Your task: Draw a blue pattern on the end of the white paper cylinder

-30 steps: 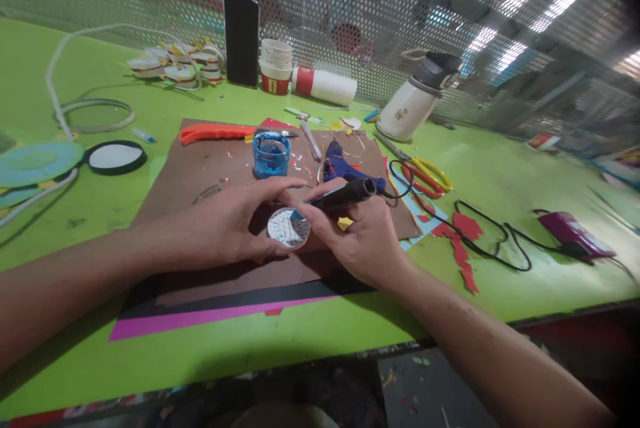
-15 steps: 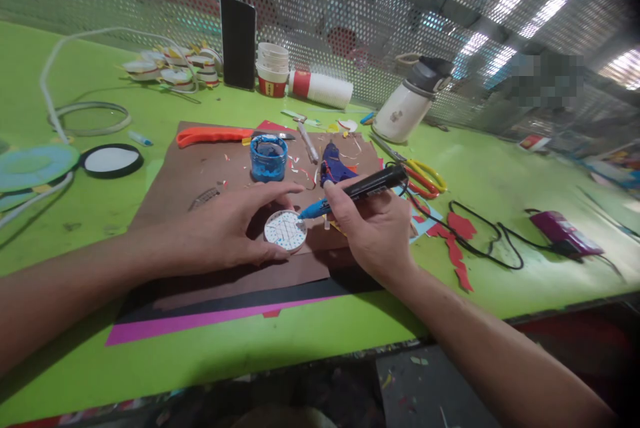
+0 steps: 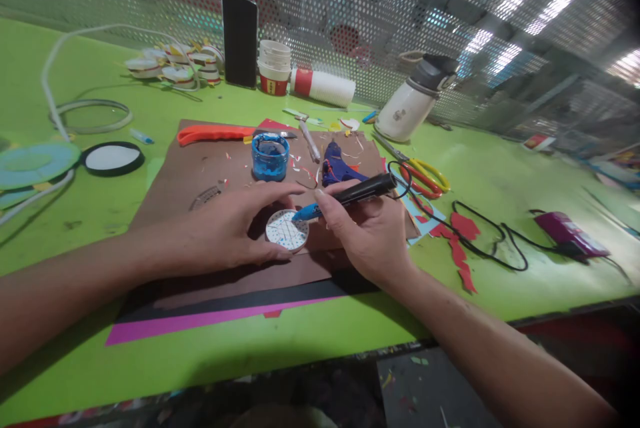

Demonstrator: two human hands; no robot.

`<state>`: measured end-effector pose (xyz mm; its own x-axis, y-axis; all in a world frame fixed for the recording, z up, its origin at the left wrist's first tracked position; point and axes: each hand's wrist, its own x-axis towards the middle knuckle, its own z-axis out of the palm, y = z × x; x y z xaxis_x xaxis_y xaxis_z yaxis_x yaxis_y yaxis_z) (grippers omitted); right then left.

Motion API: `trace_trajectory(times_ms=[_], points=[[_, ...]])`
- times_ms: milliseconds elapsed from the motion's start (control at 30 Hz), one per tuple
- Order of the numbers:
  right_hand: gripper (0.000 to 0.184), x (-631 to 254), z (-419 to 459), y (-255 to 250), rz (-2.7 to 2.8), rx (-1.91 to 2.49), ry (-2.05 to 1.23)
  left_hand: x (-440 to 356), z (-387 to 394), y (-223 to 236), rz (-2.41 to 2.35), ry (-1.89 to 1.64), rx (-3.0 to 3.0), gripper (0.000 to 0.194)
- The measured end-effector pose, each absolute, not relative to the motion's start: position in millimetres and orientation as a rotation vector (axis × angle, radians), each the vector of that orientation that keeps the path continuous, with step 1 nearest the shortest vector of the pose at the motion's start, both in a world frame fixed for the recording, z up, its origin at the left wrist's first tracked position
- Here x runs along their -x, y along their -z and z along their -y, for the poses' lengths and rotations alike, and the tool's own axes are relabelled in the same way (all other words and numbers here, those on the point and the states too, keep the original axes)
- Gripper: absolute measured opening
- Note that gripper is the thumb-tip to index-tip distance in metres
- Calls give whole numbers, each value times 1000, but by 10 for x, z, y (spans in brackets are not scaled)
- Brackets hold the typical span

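My left hand [image 3: 235,225] curls around a small white round disc [image 3: 287,231], thumb at its near edge and fingers at its far side. Blue dots and dark crossing lines mark the disc's face. In my right hand [image 3: 373,235] is a blue and black marker [image 3: 355,195], pinched between thumb and fingers. Its blue tip touches or hovers just over the disc's upper part; which one I cannot tell. Both hands are above brown paper [image 3: 173,195]. Just beyond them stands an open jar with blue paint [image 3: 270,158]. A dark blue glue gun [image 3: 336,165] lies beyond my right hand.
An orange-handled cutter [image 3: 215,135] lies on the paper's far side. Scissors [image 3: 433,176], a black cord and a purple box [image 3: 570,233] lie to the right. A phone [image 3: 240,41], paper cups [image 3: 274,68] and a white bottle [image 3: 407,105] stand along the back.
The marker's tip has shifted left across the disc, with my right hand moving slightly left. My left hand keeps its hold on the disc.
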<state>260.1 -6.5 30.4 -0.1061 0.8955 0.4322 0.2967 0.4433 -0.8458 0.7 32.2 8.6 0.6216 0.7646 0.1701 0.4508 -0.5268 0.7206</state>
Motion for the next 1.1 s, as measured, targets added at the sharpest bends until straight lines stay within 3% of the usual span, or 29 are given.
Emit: trace_trajectory(times_ms=[367,767,967,1100], points=[[20,-2636,52,-265,1716,1060,-646,-22,-323,-104,-925,-624,-2178,78],[35,-2659,33,-221,1739,1035,-765,4,-333,-62,-917,-599,-2211,87],[19,-2635,54,-228,1734,1009,-781,37,-336,-53,-942,-585,-2210,91],[21,-2609,46,-223,1631,1016,-695,28,-325,-61,-983,-568,-2209,88]])
